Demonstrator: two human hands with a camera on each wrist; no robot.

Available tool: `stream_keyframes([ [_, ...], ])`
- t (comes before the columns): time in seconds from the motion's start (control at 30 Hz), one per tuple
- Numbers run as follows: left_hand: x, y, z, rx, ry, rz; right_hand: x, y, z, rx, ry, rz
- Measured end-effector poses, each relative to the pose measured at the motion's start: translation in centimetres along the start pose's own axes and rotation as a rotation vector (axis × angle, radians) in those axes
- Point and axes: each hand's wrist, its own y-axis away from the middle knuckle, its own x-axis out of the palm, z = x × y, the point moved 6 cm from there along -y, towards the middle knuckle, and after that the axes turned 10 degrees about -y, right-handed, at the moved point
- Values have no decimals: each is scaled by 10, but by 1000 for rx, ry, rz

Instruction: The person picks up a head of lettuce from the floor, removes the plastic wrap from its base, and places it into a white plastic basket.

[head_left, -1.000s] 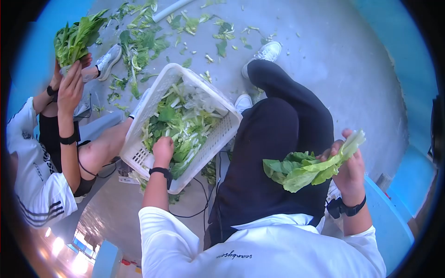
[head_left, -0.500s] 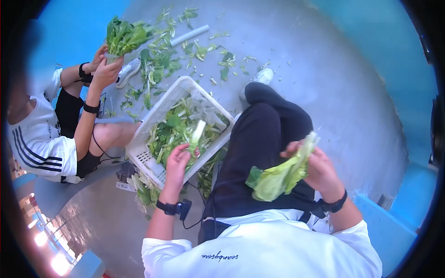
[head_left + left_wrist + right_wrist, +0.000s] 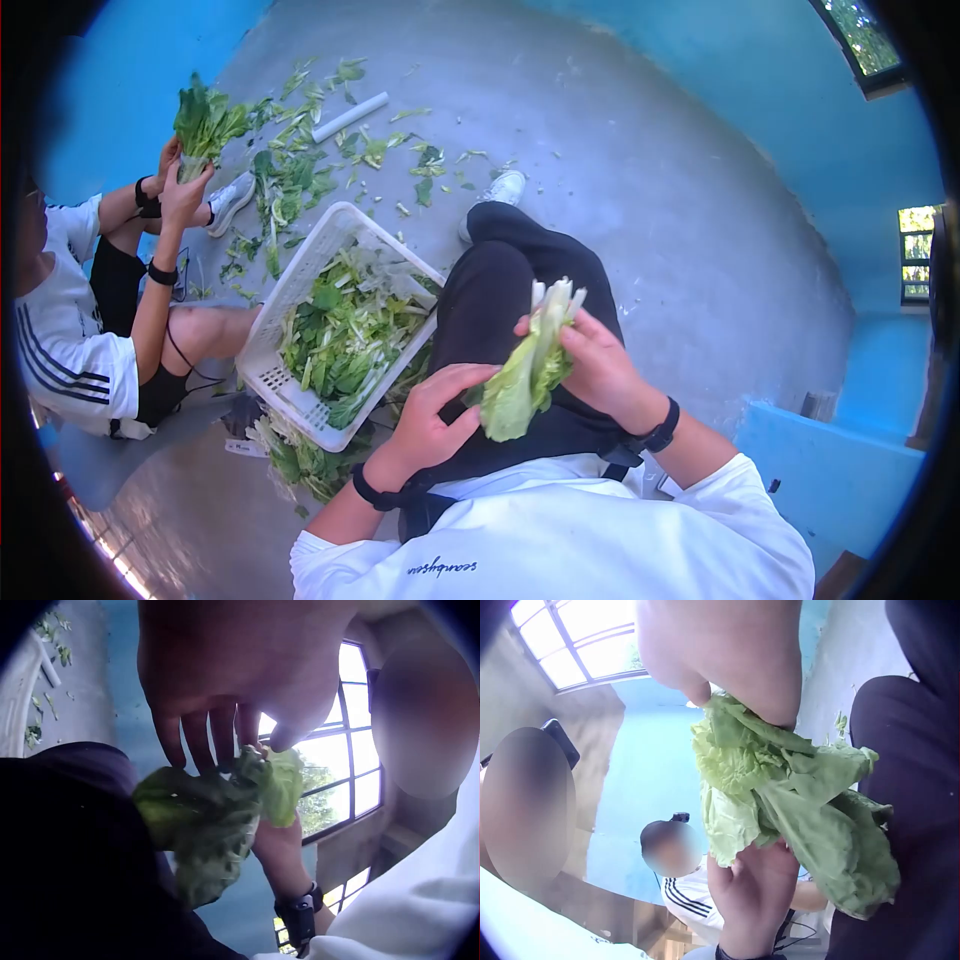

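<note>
In the head view, my right hand grips a bunch of leafy greens by its pale stalk end, above my lap. Broad green leaves hang from it toward my left hand, whose fingers reach to the leaves' left side with the thumb held apart. Seen from the left wrist, the fingers of that hand point down, fingertips right at the leaves. The right wrist view shows the crinkled leaves spreading below the right hand, with the left hand beyond them and its fingertips partly hidden.
A white plastic basket of cut leaves and stalks stands left of my knee. Loose greens lie beside it. Scattered leaves and a pale tube are on the floor. At left, another person holds greens.
My left hand has left the basket, lifting a pale stalk piece on the way, and has come over to the bunch. The right hand has brought the bunch leftward across my lap.
</note>
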Motion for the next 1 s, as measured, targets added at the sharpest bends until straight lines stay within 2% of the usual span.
stream_keyframes([
  [0.07,-5,7,15,-84,56,20,-4,0,5,-58,35,-55],
  [0.17,-10,17,78,-279,299,-102,1,-1,17,-106,61,-44],
  [0.23,-19,28,142,-452,350,-158,-9,-3,18,-71,42,-63],
  [0.3,-33,45,218,-584,291,-221,-14,-6,18,-56,52,-109],
  [0.33,-37,59,261,-704,240,-224,-19,-7,19,-47,46,-120],
  [0.43,-56,88,336,-887,-100,-146,-27,-14,25,-33,48,-178],
  [0.5,-64,113,395,-939,-286,-130,-34,-19,30,-34,30,-203],
  [0.63,-92,114,434,-996,-657,-23,-49,-36,51,-56,24,-269],
  [0.77,-110,94,457,-1065,-762,-68,-57,-45,66,-66,24,-320],
  [1.0,-129,55,520,-1196,-761,-26,-79,-69,79,-71,-26,-393],
])
